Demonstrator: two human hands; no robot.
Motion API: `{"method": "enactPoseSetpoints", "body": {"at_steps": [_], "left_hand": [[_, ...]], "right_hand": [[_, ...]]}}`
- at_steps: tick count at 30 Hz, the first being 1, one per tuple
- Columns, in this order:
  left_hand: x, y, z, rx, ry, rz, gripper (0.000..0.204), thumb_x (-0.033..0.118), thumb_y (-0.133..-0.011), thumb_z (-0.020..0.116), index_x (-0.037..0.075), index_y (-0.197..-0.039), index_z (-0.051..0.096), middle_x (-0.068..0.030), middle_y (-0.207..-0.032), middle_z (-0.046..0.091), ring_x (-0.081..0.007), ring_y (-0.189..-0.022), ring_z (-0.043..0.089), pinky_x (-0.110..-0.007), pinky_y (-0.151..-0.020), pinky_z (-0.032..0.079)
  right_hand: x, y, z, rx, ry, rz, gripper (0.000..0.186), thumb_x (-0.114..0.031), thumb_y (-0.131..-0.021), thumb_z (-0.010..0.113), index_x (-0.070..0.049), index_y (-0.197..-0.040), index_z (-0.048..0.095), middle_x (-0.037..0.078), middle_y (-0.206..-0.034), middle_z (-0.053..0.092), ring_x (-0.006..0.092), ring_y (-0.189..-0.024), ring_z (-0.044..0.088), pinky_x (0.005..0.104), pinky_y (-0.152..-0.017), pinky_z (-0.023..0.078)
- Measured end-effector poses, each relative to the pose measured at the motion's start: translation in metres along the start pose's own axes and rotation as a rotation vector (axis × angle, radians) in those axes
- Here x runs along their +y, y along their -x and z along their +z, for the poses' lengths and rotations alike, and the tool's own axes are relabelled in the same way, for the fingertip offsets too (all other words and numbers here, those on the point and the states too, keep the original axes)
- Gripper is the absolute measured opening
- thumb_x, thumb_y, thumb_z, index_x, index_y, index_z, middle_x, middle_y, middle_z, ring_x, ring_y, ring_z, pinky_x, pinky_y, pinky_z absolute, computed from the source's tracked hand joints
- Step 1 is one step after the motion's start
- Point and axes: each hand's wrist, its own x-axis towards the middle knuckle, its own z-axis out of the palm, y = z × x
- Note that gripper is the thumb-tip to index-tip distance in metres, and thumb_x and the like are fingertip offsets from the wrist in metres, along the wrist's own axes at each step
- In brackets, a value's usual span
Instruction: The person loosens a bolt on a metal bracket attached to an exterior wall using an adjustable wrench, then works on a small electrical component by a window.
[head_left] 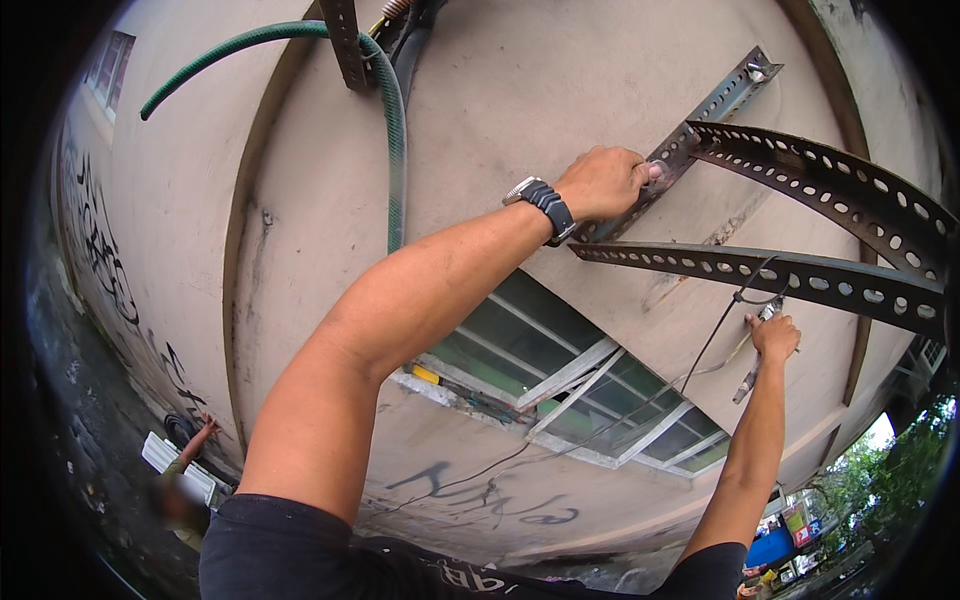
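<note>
My left hand (605, 184), with a black-strapped watch (545, 206) at its wrist, is closed at a slotted steel angle bar (722, 105) mounted slantwise against the wall. Its fingertips press on the bar's edge; whether they also pinch a small part there is hidden. Lower and to the right, my right hand (775, 336) is wrapped round a silvery metal wrench (746, 384), whose exact type is unclear. Just above that hand runs the lower slotted arm (700, 262) of the bracket, with a thin black cable (738, 297) looped round it. The upper slotted arm (830, 180) joins the wall bar.
A green hose (393, 150) hangs beside another steel piece (345, 45) at the upper left. Below my arms, louvred windows (560, 370) have a projecting frame, and loose wires cross them. Another person (185, 500) stands far below at the left, near a white slatted object (165, 455).
</note>
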Motion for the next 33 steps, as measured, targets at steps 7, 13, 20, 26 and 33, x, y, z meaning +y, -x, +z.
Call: {"method": "enactPoseSetpoints", "body": {"at_steps": [7, 13, 20, 26, 33], "left_hand": [[-0.007, -0.005, 0.01, 0.072, 0.008, 0.048, 0.046, 0.042, -0.107, 0.053, 0.001, -0.107, 0.075, -0.0213, -0.077, 0.07, -0.0353, -0.072, 0.068, -0.046, -0.07, 0.05], [0.002, -0.016, -0.005, -0.1, -0.067, 0.036, 0.05, 0.046, -0.105, 0.054, 0.001, -0.108, 0.075, -0.022, -0.079, 0.07, -0.0352, -0.077, 0.069, -0.047, -0.073, 0.051], [0.088, -0.072, -0.054, -0.591, -0.881, 0.128, 0.052, 0.053, -0.1, 0.06, 0.005, -0.112, 0.077, -0.0131, -0.095, 0.077, -0.03, -0.087, 0.072, -0.048, -0.079, 0.053], [0.011, -0.029, -0.048, -0.196, -0.415, 0.157, 0.045, 0.041, -0.105, 0.054, 0.001, -0.111, 0.074, -0.0186, -0.087, 0.074, -0.0326, -0.082, 0.071, -0.044, -0.074, 0.052], [-0.015, 0.017, -0.009, -0.011, 0.007, 0.033, 0.046, 0.04, -0.106, 0.051, 0.0, -0.11, 0.073, -0.0219, -0.085, 0.072, -0.0352, -0.079, 0.068, -0.046, -0.074, 0.05]], "right_hand": [[0.0, -0.004, 0.001, 0.001, 0.001, -0.015, 0.086, -0.078, -0.091, 0.05, -0.001, -0.128, 0.064, 0.016, -0.123, 0.068, 0.0313, -0.111, 0.069, 0.0448, -0.094, 0.051], [0.001, 0.0, 0.001, 0.003, 0.004, -0.011, 0.086, -0.077, -0.091, 0.05, -0.001, -0.128, 0.064, 0.017, -0.123, 0.068, 0.0313, -0.112, 0.069, 0.0459, -0.095, 0.051], [0.002, 0.002, -0.005, -0.043, 0.022, 0.005, 0.086, -0.076, -0.091, 0.051, 0.0, -0.128, 0.064, 0.019, -0.124, 0.067, 0.0336, -0.113, 0.068, 0.0468, -0.095, 0.052], [0.004, -0.008, 0.013, 0.006, -0.014, -0.012, 0.085, -0.076, -0.091, 0.051, 0.0, -0.128, 0.065, 0.018, -0.125, 0.067, 0.0333, -0.113, 0.069, 0.0466, -0.096, 0.051], [-0.001, 0.001, -0.005, -0.04, -0.02, -0.002, 0.088, -0.077, -0.091, 0.05, 0.001, -0.13, 0.063, 0.019, -0.127, 0.066, 0.0356, -0.115, 0.068, 0.0485, -0.098, 0.051]]}}
